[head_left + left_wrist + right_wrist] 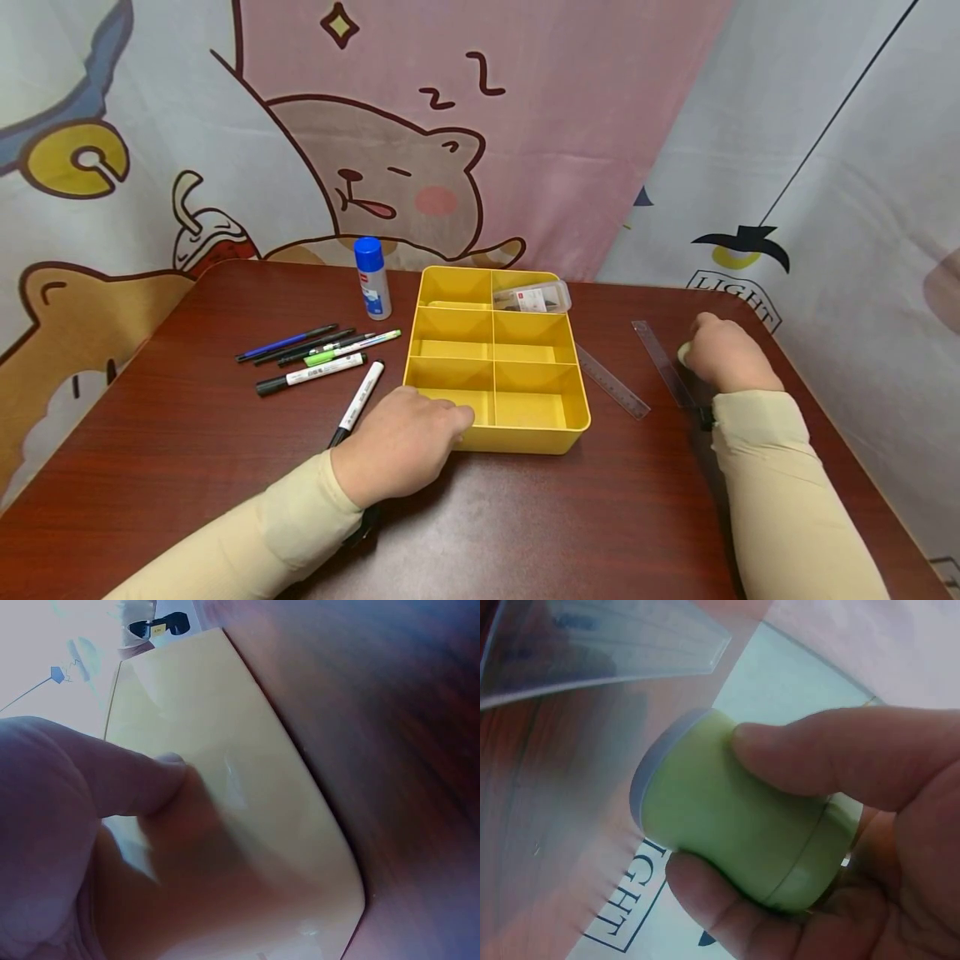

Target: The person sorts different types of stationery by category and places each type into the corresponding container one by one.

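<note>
My left hand (405, 437) grips the front left wall of a yellow organizer box (532, 442) with six compartments. In the left wrist view its thumb presses the outer face of the box wall (247, 757), and the other fingers are mostly hidden. Over at the right of the table, my right hand (731, 354) holds a small light-green rounded cylinder (742, 810) between thumb and fingers. This cylinder has a grey end and a seam around it. Beside that hand lies a clear ruler (660, 358); a second clear ruler (615, 383) lies along the box's right side.
A clear plastic case (536, 297) with a white label sits in the back right compartment. A glue stick (372, 283) stands upright left of the box. Several pens (288, 342), a white marker (322, 371) and another white marker (362, 396) lie at the left.
</note>
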`<control>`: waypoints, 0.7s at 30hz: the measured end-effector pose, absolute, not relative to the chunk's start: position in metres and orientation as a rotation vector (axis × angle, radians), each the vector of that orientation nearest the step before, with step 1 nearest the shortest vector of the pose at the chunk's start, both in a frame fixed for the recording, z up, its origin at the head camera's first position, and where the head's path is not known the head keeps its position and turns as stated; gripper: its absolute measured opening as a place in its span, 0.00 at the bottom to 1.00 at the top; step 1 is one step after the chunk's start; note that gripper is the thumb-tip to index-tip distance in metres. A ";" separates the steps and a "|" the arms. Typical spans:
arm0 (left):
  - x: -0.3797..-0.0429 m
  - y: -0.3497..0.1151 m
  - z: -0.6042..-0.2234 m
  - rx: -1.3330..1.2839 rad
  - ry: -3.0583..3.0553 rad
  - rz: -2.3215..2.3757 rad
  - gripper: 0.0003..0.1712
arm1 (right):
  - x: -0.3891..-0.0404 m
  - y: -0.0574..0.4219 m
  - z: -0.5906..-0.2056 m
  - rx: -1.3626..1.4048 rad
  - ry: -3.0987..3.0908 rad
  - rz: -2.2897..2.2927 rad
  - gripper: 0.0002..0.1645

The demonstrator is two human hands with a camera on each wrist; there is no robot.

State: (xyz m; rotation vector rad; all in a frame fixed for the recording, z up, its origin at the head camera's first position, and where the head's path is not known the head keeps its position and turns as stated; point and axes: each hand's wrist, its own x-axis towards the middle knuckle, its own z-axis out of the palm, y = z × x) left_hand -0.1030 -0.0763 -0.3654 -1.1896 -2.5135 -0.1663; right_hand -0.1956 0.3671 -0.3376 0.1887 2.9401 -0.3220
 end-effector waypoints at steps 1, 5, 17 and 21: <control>-0.103 -0.076 -0.365 -1.191 -2.510 -0.166 0.19 | -0.196 0.366 -0.337 0.194 2.939 -0.328 0.26; -0.103 -0.077 -0.365 -1.194 -2.501 -0.167 0.19 | -0.196 0.362 -0.337 0.199 2.942 -0.336 0.27; -0.103 -0.076 -0.366 -1.189 -2.510 -0.157 0.19 | -0.199 0.354 -0.341 0.145 3.004 -0.304 0.22; -0.103 -0.076 -0.367 -1.191 -2.500 -0.162 0.19 | -0.199 0.348 -0.341 0.146 3.021 -0.287 0.25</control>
